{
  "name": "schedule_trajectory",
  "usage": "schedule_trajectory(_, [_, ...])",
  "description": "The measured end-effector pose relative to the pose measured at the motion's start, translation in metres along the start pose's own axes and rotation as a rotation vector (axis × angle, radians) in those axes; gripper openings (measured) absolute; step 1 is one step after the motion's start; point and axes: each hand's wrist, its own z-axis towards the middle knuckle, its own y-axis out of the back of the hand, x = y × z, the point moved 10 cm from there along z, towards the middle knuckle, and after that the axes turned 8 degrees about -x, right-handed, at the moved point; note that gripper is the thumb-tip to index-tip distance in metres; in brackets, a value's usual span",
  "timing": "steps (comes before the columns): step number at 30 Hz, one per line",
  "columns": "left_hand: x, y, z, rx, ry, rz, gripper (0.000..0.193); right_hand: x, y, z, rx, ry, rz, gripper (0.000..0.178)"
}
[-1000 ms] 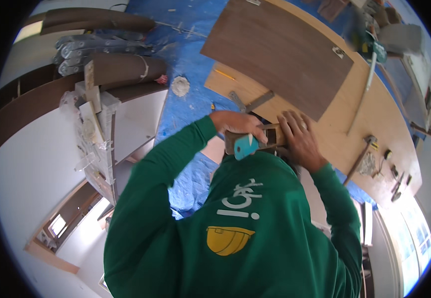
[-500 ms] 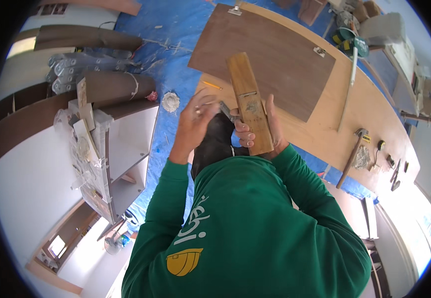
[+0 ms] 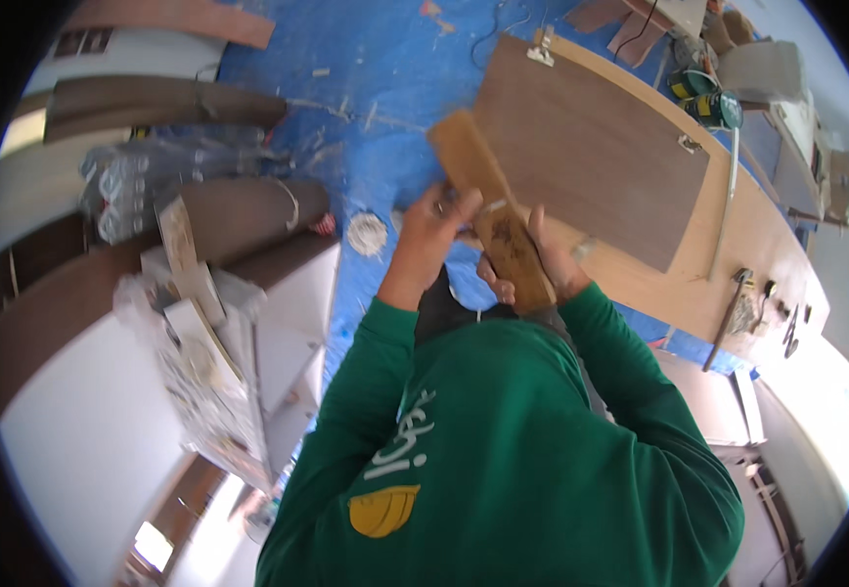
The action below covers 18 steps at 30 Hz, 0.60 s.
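A wooden hand plane (image 3: 517,256) is held tilted in front of my body, its flat sole and narrow mouth slot facing up. My right hand (image 3: 561,262) wraps round its near end, thumb along the right side and fingertips showing on the left. My left hand (image 3: 426,240) is closed at the plane's left edge, thumb by the mouth slot; its fingers are partly hidden and blurred. Past the plane, a brown sheet (image 3: 591,157) lies on the pale wooden worktop (image 3: 654,269), with a metal clip (image 3: 541,51) at its far edge.
A hammer (image 3: 731,318) and small tools lie at the worktop's right end, near a long thin strip (image 3: 728,205). Blue sheeting (image 3: 366,127) covers the floor. To the left stand a plastic-draped cabinet (image 3: 292,323) and brown rolls (image 3: 165,106). A white round object (image 3: 367,235) sits on the sheeting.
My left hand has moved in to the plane from apart on its left. The plane has tilted further left. The whole view has shifted, with the worktop now further right.
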Motion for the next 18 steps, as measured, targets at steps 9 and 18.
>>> schedule_trajectory(9, [0.050, 0.338, -0.017, -0.260, 0.430, 0.308, 0.072, 0.056, 0.068, 0.042, -0.726, 0.423, -0.047, 0.066])
schedule_trajectory(18, [-0.089, 0.309, 0.114, -0.044, 0.220, 0.569, 0.068, -0.015, 0.145, -0.046, -1.373, 0.681, 0.100, 0.049])
